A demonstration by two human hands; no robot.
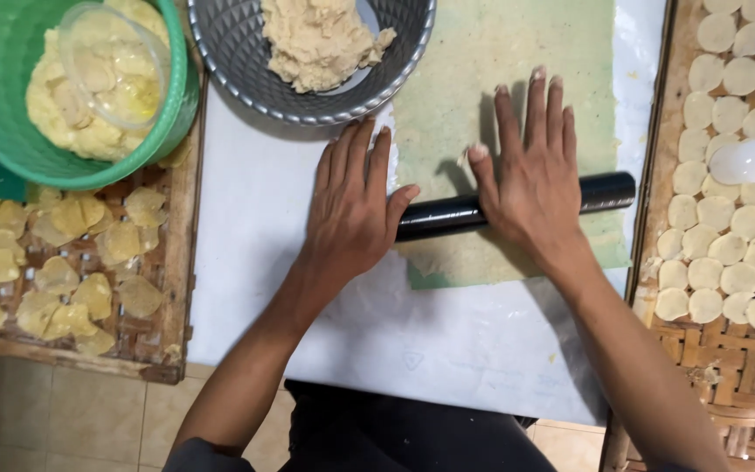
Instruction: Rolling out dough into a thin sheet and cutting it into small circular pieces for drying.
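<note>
Hands, left (351, 210) and right (530, 179), flat, fingers spread on black roller (517, 203); thin dough sheet (517, 79), white worktop (255, 218), seemingly tiled floor (63, 419).

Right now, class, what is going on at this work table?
A person presses both flat palms, left hand and right hand, on a black cylindrical rolling pin lying across a thin, pale sheet of rolled dough on a white plastic-covered board. A grey bowl of dough sits above; pale cut dough rounds fill the woven tray at the right.

arms: bare, no sleeves seen | wrists: no watch/rings | lap: dark clothing
</note>
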